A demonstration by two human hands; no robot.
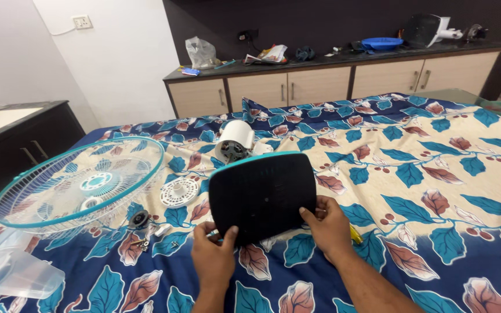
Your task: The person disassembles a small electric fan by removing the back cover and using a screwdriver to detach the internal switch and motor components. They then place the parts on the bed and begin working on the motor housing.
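Both my hands hold up a black fan base (262, 196) with a teal rim, tilted on its edge so its underside faces me. My left hand (213, 255) grips its lower left edge and my right hand (327, 225) grips its lower right edge. Behind the base lies the white fan motor housing (234, 141). A yellow tool handle (355, 235) peeks out by my right wrist.
A teal wire fan guard (79, 184) lies at the left on the leaf-patterned bedsheet (436, 191), with a white round plate (178, 192), a small black knob (139, 219) and loose screws (141, 243) beside it. Translucent fan blades (15, 272) lie bottom left. A cabinet counter (331, 75) stands behind.
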